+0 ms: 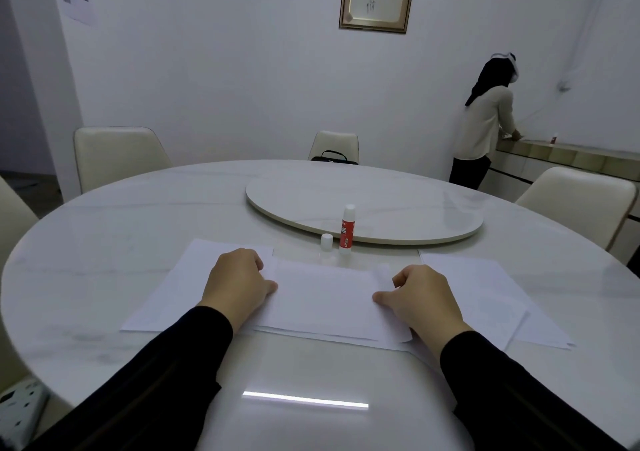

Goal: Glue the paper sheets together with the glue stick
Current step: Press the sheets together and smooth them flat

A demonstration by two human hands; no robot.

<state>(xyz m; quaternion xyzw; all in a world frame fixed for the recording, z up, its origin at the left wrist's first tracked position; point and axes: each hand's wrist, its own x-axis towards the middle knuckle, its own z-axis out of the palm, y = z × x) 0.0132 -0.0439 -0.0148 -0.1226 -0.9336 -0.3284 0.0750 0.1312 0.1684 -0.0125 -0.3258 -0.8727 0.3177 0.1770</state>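
Head view: my left hand point(239, 284) and right hand point(420, 300) are each pinching the top sheet point(325, 298); uneven pressing risks skewing it over the lower sheets point(162, 298).

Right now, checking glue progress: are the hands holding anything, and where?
Both hands grip the top paper sheet: left hand at its left edge, right hand at its right edge. Glue stick stands untouched.

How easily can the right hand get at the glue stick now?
Probably easily: the glue stick stands upright just beyond the paper sheet, nothing between it and the right hand.
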